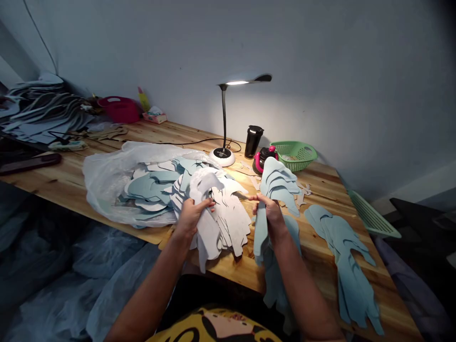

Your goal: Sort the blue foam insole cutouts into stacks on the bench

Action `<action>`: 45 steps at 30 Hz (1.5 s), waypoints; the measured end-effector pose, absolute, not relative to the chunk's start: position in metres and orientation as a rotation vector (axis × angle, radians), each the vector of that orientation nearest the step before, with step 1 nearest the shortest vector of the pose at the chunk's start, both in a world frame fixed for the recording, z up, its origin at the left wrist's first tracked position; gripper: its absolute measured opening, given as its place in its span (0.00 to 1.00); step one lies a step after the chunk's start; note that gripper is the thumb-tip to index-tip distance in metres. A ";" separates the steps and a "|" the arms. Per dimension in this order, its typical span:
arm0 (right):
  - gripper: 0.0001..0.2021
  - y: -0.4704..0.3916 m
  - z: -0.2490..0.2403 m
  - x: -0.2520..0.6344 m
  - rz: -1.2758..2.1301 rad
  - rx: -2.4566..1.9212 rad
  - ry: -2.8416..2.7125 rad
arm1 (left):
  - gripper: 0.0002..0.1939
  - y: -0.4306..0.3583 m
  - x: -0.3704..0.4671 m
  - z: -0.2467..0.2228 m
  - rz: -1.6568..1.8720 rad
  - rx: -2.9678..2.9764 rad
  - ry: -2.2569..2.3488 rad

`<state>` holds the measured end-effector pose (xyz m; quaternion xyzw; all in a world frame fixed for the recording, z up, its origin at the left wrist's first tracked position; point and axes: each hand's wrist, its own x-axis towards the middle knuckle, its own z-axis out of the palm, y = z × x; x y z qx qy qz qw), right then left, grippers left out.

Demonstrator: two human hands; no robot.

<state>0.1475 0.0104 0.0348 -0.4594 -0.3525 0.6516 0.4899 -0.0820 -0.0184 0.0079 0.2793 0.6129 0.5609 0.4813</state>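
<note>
White cut pieces [231, 213] lie on the table [242, 273] before you; your left hand [192, 213] grips one, your right hand [270, 211] a pale blue piece [261, 225]. The stuffed plastic bag [101, 175] crowds your left; lamp [223, 114], tumbler [253, 141] and green basket [302, 160] stand beyond; a blue stack [351, 266] lies right.

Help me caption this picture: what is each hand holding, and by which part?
The left hand holds a white cutout around its middle. The right hand is at the blue cutouts; whether it grips one cannot be told.
</note>
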 end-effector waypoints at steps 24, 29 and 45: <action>0.10 -0.036 0.068 0.193 1.469 -0.777 -0.558 | 0.27 0.026 -0.008 -0.005 0.636 1.494 2.503; 0.09 -0.041 0.062 0.185 1.499 -0.788 -0.586 | 0.31 0.040 -0.019 0.003 0.561 1.447 2.432; 0.11 -0.046 0.055 0.192 1.530 -0.791 -0.581 | 0.38 0.044 -0.054 0.000 1.215 1.312 2.262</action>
